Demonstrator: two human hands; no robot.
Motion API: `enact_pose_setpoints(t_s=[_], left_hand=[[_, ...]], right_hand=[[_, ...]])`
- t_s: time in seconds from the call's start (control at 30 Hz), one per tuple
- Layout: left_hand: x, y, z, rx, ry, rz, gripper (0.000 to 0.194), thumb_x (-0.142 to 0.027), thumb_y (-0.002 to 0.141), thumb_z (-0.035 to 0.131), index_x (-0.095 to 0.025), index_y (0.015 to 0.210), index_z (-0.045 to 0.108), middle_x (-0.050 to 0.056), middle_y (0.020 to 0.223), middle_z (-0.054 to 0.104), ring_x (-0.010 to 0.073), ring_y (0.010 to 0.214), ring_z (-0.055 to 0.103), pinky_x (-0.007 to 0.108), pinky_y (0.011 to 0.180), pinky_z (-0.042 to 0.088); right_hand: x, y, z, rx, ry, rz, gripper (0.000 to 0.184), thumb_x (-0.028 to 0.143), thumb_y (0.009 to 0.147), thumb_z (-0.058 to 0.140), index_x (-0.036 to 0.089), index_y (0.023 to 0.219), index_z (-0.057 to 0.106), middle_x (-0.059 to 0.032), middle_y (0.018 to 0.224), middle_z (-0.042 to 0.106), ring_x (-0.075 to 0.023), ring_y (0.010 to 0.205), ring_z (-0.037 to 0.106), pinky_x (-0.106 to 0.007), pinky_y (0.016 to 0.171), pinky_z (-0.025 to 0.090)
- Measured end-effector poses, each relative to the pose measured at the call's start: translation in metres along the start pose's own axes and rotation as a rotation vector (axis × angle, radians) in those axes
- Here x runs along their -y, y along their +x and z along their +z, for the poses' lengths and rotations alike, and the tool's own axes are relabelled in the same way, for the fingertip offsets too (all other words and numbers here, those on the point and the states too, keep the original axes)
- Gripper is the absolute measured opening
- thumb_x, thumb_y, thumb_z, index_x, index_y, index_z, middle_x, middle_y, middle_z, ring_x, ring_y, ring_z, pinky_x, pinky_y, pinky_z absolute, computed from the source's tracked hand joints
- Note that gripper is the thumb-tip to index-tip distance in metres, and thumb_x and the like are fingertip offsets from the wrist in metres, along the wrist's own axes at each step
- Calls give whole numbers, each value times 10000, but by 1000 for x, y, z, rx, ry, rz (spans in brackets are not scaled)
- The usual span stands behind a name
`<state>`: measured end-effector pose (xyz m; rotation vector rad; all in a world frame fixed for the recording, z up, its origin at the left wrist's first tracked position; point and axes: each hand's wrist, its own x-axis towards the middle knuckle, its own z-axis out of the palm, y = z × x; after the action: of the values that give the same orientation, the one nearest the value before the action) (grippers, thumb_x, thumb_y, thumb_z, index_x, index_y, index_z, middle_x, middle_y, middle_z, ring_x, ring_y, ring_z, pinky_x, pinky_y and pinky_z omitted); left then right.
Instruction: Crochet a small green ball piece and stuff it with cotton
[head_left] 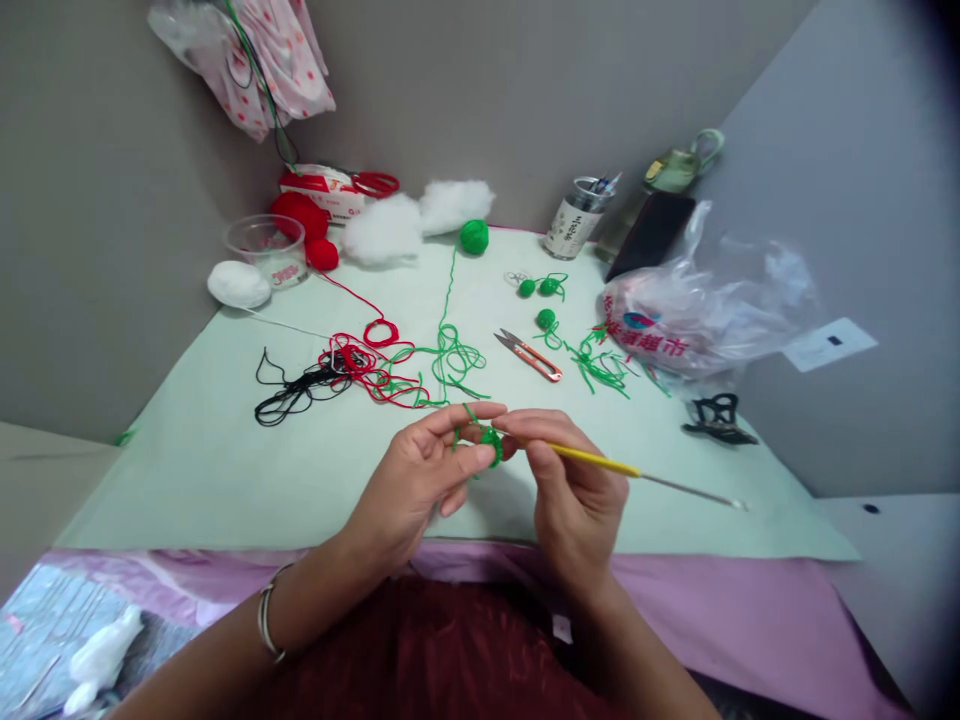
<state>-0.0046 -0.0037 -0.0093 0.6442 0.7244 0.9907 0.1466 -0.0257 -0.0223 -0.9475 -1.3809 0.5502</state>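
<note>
My left hand (420, 470) pinches a small green crochet piece (492, 446) between thumb and fingers, with green yarn running over the index finger. In my right hand (577, 490) is a crochet hook (600, 459) with a yellow handle, held like a pen. Its bare metal end points out to the right, while the tip at the green piece is hidden by my fingers. Loose green yarn (456, 360) lies on the table beyond my hands and leads back to a green yarn ball (474, 237).
Orange-handled thread snips (529, 355) lie behind my hands. Red yarn (364, 365) tangles near black yarn (292, 393) at left. White stuffing (382, 230), a plastic tub (267, 250) and a pen holder (574, 220) stand at the back. A plastic bag (697, 310) and black hair claw (720, 420) sit right.
</note>
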Motion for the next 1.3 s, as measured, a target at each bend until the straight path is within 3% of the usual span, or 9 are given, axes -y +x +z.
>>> enact_pose_setpoints(t_s=[0.13,0.27,0.37,0.47,0.7,0.9,1.03,1.2,1.3], left_hand=[[5,1,1,-33,10,57,430,-160,713,925,-220,1129,835,-28,851,664,7,474,339,150,412,356],[4,3,-2,-2,-95,-76,376,-231,750,921,-174,1110,833,-75,693,504,-2,458,194,133,397,272],[1,5,-5,-10,-134,-85,269,-235,776,905,-143,1022,847,-92,663,403,2,475,151,120,396,230],[1,5,-7,-26,-50,8,254,-219,788,888,-177,1035,849,-58,748,511,-3,470,236,134,410,281],[8,3,-6,19,139,86,362,-187,804,856,-232,1162,828,-10,850,667,68,584,500,183,488,422],[1,2,0,-14,46,18,365,-236,775,902,-205,1130,825,-48,824,612,0,456,303,168,431,367],[-2,1,-3,66,-56,-91,422,-218,793,897,-215,1205,807,-81,720,534,-4,446,212,139,417,324],[-2,3,-10,96,-90,-122,313,-200,819,872,-205,1131,843,-106,619,392,11,460,154,123,418,296],[0,3,-8,100,-59,-65,267,-212,812,876,-215,1078,857,-78,655,491,10,457,218,135,422,322]], right_hand=[[-6,-10,0,54,-195,-157,282,124,1012,624,292,1182,774,-53,1012,792,-207,901,753,-359,753,627],[-9,-14,-4,74,-397,-308,351,104,976,678,306,1246,774,-75,1118,788,-216,971,756,-347,772,633],[-5,-7,-6,-23,-212,-139,259,124,1013,628,280,1142,790,-44,930,775,-189,822,728,-338,708,608],[-2,0,-5,-47,18,28,212,169,1041,600,256,1042,793,-20,836,734,-159,710,672,-322,651,567],[-6,-4,-5,69,12,28,212,170,1027,635,286,1087,801,-35,1024,794,-192,941,722,-353,789,587],[-5,-3,-4,50,87,52,195,212,1028,634,290,1064,809,-24,913,753,-169,783,688,-330,704,583],[-8,-2,-6,30,181,153,178,259,1033,628,264,1021,805,-27,895,744,-158,726,690,-321,675,590],[-13,5,-10,-104,398,314,181,349,979,712,209,900,795,-21,775,706,-128,611,650,-250,544,551],[-12,6,-8,-49,447,329,168,336,985,709,224,900,800,-11,782,708,-120,621,638,-247,568,549]])
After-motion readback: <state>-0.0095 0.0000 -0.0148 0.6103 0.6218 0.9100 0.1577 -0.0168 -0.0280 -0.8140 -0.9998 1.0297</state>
